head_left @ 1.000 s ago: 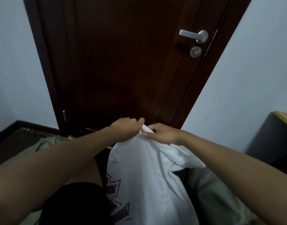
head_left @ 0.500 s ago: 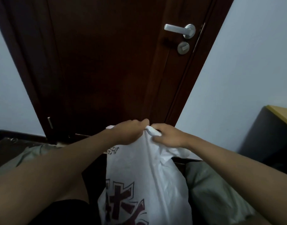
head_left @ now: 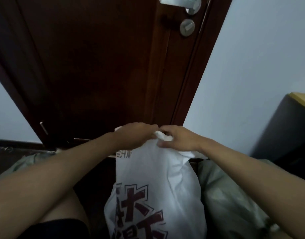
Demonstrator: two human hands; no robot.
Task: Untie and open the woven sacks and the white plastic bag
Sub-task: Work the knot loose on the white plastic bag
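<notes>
Now the white plastic bag (head_left: 158, 183) stands upright between the person's knees, right in front of the dark wooden door (head_left: 103, 66), its red printed characters facing up toward the head camera and its neck gathered into a twisted knot at the top. Both hands have closed in on that knot: the left hand (head_left: 134, 137) has its fingers curled over the gathered plastic from the left, and the right hand (head_left: 179, 138) pinches a small white lump of the tie between thumb and fingers, so neither hand is spread wide and both hold the bag's neck. Compared with a second ago the bag looks pulled taller and straighter, with more of its printed side in sight, and the right hand's grip has shifted from resting beside the neck to picking at the bunched end itself. I would judge this as the knot being worked loose rather than opened; the mouth of the bag remains shut and nothing inside shows. To either side lie the grey-green woven sacks, one (head_left: 231, 195) touching the bag on the right under the right forearm, another (head_left: 27, 161) lying low on the left near the door's foot; whether those are already untied I cannot tell. The door handle (head_left: 181, 2) and lock sit well above the hands.
</notes>
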